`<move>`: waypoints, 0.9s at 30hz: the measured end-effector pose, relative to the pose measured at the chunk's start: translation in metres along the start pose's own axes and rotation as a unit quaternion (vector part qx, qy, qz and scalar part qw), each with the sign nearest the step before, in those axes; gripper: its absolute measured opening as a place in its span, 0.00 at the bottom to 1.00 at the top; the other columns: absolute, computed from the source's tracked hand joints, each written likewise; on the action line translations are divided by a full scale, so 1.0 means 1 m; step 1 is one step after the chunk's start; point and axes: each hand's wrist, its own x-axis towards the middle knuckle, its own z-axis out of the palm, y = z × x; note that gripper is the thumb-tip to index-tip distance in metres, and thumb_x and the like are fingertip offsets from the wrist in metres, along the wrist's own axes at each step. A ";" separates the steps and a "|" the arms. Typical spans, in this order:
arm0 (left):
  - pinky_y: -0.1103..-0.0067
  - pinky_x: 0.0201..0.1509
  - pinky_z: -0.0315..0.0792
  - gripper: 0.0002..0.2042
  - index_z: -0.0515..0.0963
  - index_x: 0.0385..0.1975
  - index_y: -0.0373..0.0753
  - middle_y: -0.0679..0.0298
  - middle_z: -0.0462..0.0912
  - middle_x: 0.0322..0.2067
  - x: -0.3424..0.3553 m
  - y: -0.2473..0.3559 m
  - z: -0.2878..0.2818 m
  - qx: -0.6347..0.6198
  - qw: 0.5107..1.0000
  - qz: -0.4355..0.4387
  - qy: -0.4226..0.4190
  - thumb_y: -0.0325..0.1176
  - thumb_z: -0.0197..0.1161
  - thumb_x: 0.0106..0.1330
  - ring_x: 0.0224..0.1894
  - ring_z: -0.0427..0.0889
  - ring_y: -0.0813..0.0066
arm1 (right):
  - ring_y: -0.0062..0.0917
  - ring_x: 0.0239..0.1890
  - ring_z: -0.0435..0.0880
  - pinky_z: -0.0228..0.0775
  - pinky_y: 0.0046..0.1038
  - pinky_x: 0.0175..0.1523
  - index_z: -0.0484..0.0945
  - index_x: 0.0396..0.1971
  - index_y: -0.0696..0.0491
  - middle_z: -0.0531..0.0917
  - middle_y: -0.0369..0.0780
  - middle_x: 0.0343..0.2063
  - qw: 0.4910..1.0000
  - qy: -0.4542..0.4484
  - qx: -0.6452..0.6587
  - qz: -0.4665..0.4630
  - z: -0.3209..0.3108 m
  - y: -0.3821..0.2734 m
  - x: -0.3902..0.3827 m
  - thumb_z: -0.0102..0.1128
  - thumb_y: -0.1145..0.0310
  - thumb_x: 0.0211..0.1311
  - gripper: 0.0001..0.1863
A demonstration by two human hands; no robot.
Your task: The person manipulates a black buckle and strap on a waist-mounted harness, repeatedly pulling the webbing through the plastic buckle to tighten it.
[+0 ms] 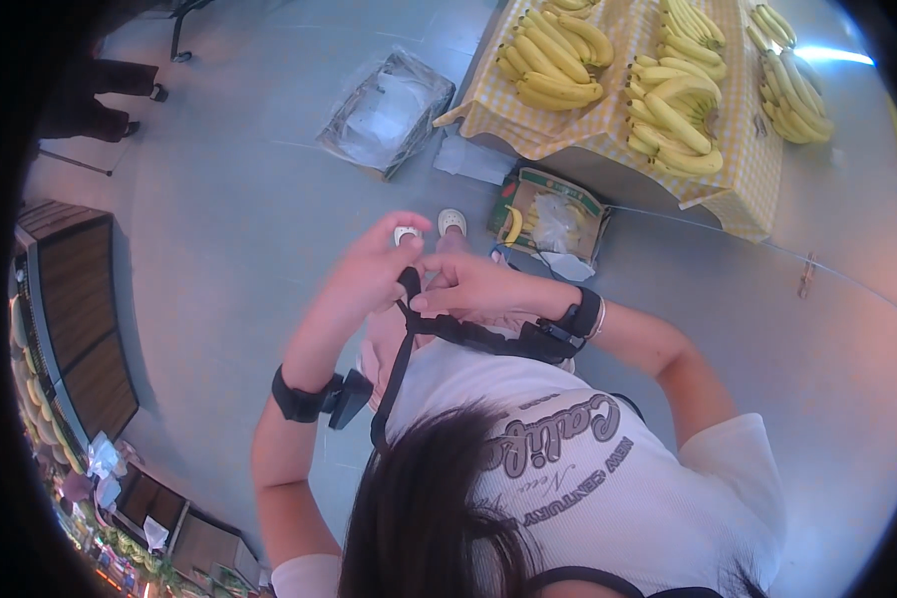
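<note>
My left hand (387, 261) and my right hand (453, 284) meet in front of my body around a black strap (407, 329). My left fingers are curled at its upper end, while my right fingers pinch close beside them; the exact grip is partly hidden. The strap runs down toward my white T-shirt (568, 468) and joins a dark padded band (488, 337). A black device (324, 397) sits on my left wrist, and another (573, 321) on my right, beside a bracelet. My sandals (451, 221) show beyond my hands.
A checked-cloth table (746, 189) with banana bunches (558, 60) stands at upper right, a banana box (598, 224) below it. A lined crate (329, 130) lies ahead. Produce displays (75, 289) stand at left; another person's legs (100, 110) show at upper left.
</note>
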 end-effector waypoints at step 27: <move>0.81 0.36 0.70 0.05 0.77 0.34 0.34 0.63 0.78 0.33 0.044 -0.073 0.008 0.217 0.956 0.192 0.037 0.27 0.62 0.61 0.31 0.78 0.77 | 0.10 0.25 0.70 0.61 0.16 0.27 0.68 0.32 0.55 0.72 0.30 0.23 0.979 0.178 -0.016 -0.097 -0.032 0.016 -0.007 0.48 0.77 0.63 0.01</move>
